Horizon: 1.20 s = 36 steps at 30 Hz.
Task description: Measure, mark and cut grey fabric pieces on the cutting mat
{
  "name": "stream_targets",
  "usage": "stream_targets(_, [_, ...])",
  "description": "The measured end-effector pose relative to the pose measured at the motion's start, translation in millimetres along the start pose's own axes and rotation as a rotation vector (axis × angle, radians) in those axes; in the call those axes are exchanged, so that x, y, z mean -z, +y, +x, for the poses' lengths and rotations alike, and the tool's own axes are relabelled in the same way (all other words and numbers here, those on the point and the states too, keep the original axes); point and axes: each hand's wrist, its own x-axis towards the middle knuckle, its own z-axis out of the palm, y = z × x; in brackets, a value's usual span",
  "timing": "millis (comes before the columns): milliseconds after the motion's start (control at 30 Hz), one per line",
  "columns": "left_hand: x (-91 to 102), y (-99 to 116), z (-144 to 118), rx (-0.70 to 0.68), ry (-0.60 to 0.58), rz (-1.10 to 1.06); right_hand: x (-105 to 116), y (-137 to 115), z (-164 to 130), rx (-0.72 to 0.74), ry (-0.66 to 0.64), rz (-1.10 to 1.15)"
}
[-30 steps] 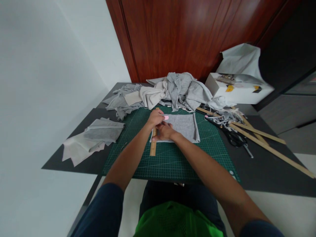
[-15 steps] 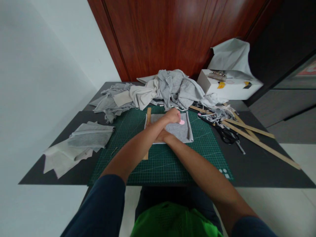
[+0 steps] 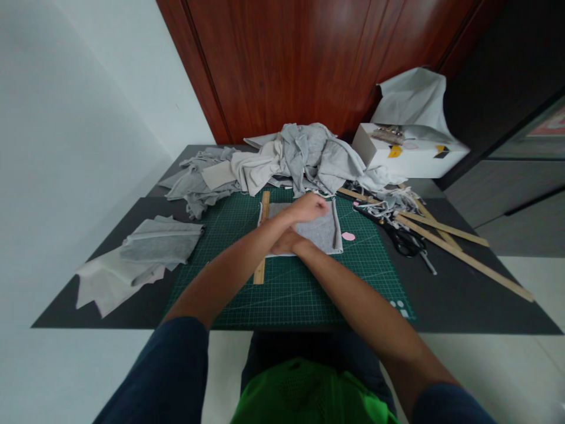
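Dark tabletop [image 3: 468,294] against a white wall on the left and red-brown wooden panelling behind. Green cutting mat [image 3: 291,288] lies in the middle, a grey fabric square [image 3: 320,231] on its far half, a wooden ruler [image 3: 262,235] along the square's left edge.

Change since half a second ago: the pink chalk piece [image 3: 348,236], then at the left hand's fingertips over the fabric, now lies alone on the mat just beside the square's right edge. Left hand [image 3: 310,207], arm crossed over the right, is curled loosely above the fabric's far part, holding nothing visible. Right hand [image 3: 286,241] is mostly hidden under the left forearm; it presses on the fabric's near-left part, finger spread cannot be told.

Heap of grey cloth [image 3: 291,159] at the far edge. Folded grey pieces [image 3: 150,253] at left. Black scissors [image 3: 404,238] and wooden slats [image 3: 459,250] at right, white box [image 3: 410,156] beyond.
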Motion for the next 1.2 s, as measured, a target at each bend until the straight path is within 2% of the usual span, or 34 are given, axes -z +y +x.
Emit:
stream_targets(67, [24.5, -21.8, -28.4, 0.073, 0.148, 0.021, 0.8, -3.1, -1.3, -0.021, -0.011, 0.024])
stream_targets(167, [47.4, -59.4, -79.0, 0.178, 0.271, 0.106, 3.1, -5.7, -3.5, -0.047, -0.041, 0.075])
stream_targets(267, [48.2, -93.9, -120.3, 0.164, 0.355, 0.189, 3.9, -5.6, -4.2, -0.052, -0.058, 0.113])
stream_targets(367, [40.2, -116.6, -142.4, 0.069, 0.359, 0.2, 2.0, -4.0, -3.4, -0.051, -0.058, 0.122])
stream_targets(467, [40.0, -127.1, -152.7, 0.038, 0.327, 0.213, -1.1, -2.0, -2.4, -0.051, -0.051, 0.116])
stream_targets(633, [54.0, -133.5, -167.1, 0.045, 0.132, 0.274, -3.1, -1.0, -3.4, -0.049, -0.045, 0.134])
stream_targets(700, [57.4, -136.5, -171.9, 0.049, 0.093, 0.289, -2.2, -1.8, -4.5, -0.051, -0.047, 0.136])
stream_targets(1200, [57.3, -154.2, -179.6, -0.035, 0.176, 0.244, 1.2, -3.9, -6.5, -0.065, -0.068, 0.079])
